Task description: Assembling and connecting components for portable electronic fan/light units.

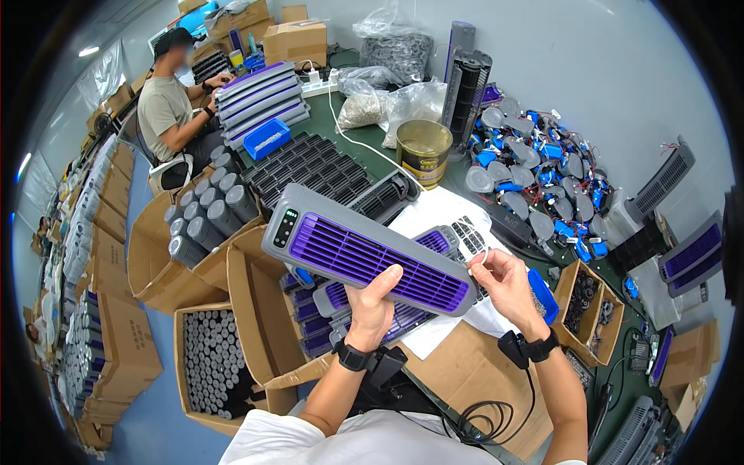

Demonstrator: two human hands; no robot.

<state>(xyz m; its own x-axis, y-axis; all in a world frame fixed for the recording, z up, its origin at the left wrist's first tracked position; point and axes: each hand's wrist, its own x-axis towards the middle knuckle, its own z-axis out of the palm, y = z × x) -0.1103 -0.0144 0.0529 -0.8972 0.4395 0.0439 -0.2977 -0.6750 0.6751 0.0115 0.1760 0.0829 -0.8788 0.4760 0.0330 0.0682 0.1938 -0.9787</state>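
My left hand (370,310) grips a long grey tower fan housing (341,246) from below, its thumb across the purple grille. The housing is tilted, with a dark panel of small lit marks at its upper left end. At the other end, my right hand (508,283) has thumb and forefinger pinched on a small white strip, curved like a loop and close to the housing's edge. Just behind lies a sheet (468,236) with rows of black shapes, on white paper (425,341). More purple and grey housings (403,318) lie beneath, partly hidden.
Cardboard boxes of grey cylinders (209,364) stand at left. Blue-and-grey motor parts with wires (535,167) are heaped at right, near a metal can (424,151). A box of black parts (577,310) sits right. Another person (167,108) works at the far left.
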